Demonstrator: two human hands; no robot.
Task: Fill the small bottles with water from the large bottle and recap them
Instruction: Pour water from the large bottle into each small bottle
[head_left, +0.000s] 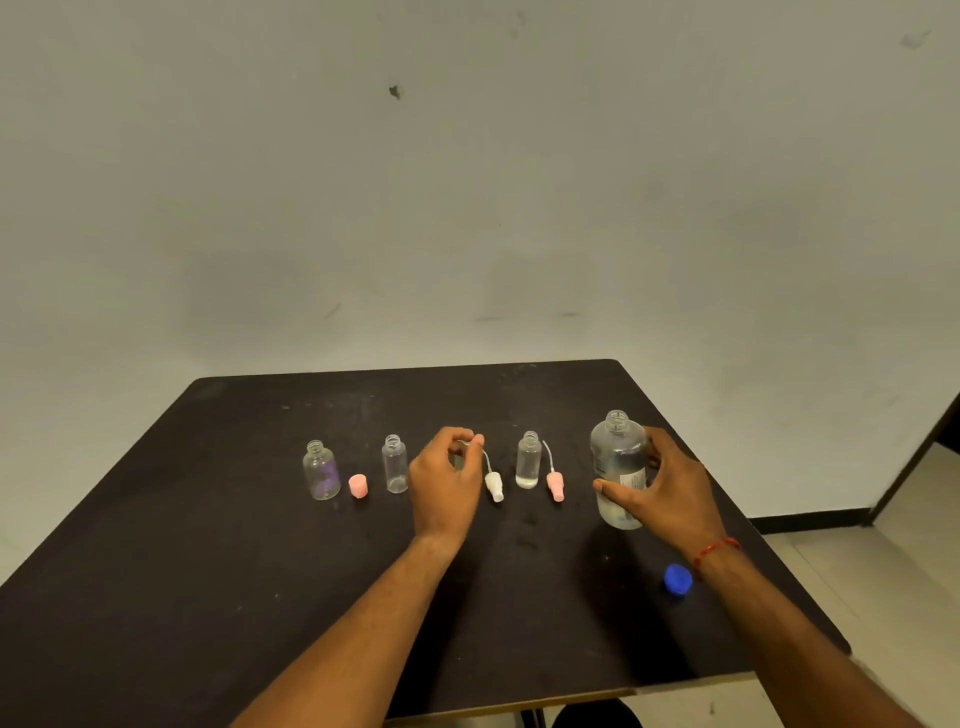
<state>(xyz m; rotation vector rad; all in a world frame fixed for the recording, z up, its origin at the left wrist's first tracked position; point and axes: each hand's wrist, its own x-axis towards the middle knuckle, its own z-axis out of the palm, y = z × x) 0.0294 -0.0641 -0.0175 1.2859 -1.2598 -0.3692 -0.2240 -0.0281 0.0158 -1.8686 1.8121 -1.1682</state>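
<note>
The large clear bottle (618, 467) stands uncapped at the right of the black table (260, 571), partly filled with water; my right hand (665, 493) grips its body. My left hand (449, 478) curls round a small clear bottle (459, 453) in the middle of the row, mostly hidden behind the fingers. Three other small bottles stand open: one with a purple mark (321, 470) at far left, one plain (395, 464), and one with some water (528, 460) right of my left hand. A white spray cap (494, 484), a pink spray cap (555, 483) and a pink cap (358, 486) lie between them.
A blue cap (677, 578) lies on the table by my right wrist. The table's near edge and right corner are close to my right forearm. A grey wall stands behind the table, and a tiled floor shows at right.
</note>
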